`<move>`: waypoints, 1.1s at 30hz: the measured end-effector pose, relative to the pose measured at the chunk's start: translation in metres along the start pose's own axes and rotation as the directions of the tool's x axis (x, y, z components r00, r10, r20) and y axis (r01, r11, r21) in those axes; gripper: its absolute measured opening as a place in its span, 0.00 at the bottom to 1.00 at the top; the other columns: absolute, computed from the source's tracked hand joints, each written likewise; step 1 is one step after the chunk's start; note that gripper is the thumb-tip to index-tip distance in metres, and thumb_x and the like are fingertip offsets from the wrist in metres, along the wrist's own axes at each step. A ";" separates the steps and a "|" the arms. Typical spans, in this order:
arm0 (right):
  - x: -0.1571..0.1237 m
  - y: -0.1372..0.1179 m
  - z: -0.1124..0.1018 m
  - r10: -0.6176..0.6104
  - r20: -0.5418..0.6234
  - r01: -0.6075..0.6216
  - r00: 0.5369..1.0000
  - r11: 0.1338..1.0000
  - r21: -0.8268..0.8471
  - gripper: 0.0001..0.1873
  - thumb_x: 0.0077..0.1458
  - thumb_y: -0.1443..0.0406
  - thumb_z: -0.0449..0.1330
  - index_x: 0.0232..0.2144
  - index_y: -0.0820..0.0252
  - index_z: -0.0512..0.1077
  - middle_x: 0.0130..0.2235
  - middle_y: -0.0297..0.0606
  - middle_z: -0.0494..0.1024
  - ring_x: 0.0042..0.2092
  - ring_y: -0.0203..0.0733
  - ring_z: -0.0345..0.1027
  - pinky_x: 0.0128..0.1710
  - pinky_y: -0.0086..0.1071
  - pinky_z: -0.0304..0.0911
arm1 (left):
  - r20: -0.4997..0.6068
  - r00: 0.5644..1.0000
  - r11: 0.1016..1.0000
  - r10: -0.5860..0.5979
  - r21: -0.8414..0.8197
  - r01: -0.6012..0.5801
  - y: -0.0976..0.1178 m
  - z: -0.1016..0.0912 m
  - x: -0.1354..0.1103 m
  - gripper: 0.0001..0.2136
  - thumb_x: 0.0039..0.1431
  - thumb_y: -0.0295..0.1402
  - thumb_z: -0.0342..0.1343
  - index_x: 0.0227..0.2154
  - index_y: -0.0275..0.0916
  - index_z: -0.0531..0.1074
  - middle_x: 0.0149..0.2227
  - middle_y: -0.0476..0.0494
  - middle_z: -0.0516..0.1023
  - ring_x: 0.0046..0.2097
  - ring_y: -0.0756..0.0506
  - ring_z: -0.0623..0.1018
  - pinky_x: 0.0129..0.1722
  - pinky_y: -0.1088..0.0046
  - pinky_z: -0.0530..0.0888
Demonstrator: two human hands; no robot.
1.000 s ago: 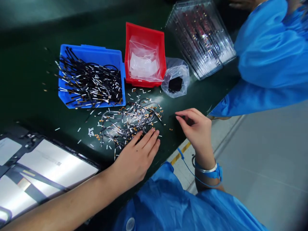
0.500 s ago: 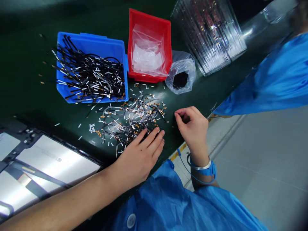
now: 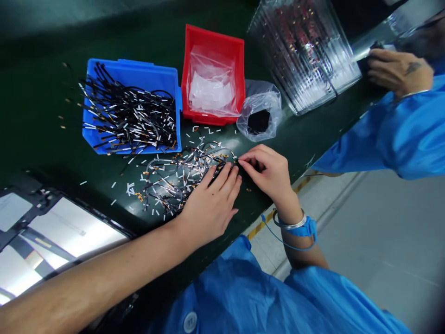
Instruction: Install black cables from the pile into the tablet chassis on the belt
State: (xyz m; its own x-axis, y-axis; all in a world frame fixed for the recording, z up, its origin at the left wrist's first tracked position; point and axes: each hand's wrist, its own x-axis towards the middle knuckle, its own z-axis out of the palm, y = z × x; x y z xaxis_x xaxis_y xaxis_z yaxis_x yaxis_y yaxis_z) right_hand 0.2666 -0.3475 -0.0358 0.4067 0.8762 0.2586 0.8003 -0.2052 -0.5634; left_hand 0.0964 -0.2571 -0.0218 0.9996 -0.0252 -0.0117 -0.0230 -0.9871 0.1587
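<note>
A loose pile of thin black flex cables with white and gold-coloured ends lies on the dark green table. My left hand rests palm down on the pile's near right side, fingers stretched out over the cables. At the pile's right edge, my right hand has thumb and forefinger pinched together, close to the left fingertips. What lies between those fingertips is too small to make out. Small white strips are scattered around the cables. A blue wristband with a cord circles my right wrist.
Behind the pile stand a blue bin full of flex cables and a red bin holding clear bags. A clear bag with dark contents and stacked clear trays are farther right. A co-worker's hand is beyond. Framed panels lie left.
My right hand has moved left to the pile's edge, its fingertips now beside the cables. My left hand has shifted slightly up over the pile. A co-worker's hand has come into view at the upper right.
</note>
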 end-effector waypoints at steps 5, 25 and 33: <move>-0.001 0.001 0.003 -0.046 -0.001 0.046 0.999 0.999 0.004 0.08 0.58 0.65 0.57 0.29 0.56 0.75 0.31 0.34 0.76 0.30 0.35 0.66 0.29 0.31 0.63 | -0.027 1.000 1.000 0.012 -0.012 -0.012 -0.003 0.002 0.000 0.27 0.65 0.40 0.46 0.61 0.26 0.61 0.64 0.31 0.60 0.65 0.34 0.59 0.63 0.54 0.55; -0.019 0.009 0.000 -0.385 0.018 0.365 0.923 0.857 -0.364 0.15 0.58 0.73 0.53 0.41 0.54 0.76 0.39 0.40 0.77 0.35 0.37 0.66 0.33 0.30 0.64 | -0.072 0.997 1.000 0.009 0.024 -0.007 -0.003 -0.001 0.000 0.26 0.64 0.42 0.47 0.58 0.28 0.65 0.62 0.34 0.65 0.63 0.35 0.62 0.62 0.53 0.56; -0.023 0.010 0.003 -0.306 -0.147 0.263 0.941 0.931 -0.252 0.15 0.56 0.75 0.54 0.37 0.55 0.76 0.37 0.40 0.77 0.36 0.38 0.69 0.33 0.32 0.66 | -0.131 0.991 0.999 0.028 0.033 -0.024 -0.006 0.003 0.000 0.24 0.64 0.40 0.48 0.57 0.29 0.67 0.61 0.35 0.66 0.62 0.35 0.64 0.61 0.54 0.58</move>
State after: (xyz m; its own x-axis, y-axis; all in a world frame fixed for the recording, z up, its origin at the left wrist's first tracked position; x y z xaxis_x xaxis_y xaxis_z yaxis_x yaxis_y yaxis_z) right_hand 0.2637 -0.3680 -0.0494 0.2024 0.8231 0.5306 0.9634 -0.0700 -0.2589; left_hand 0.0970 -0.2518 -0.0261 0.9920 -0.0323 0.1219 -0.0478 -0.9908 0.1268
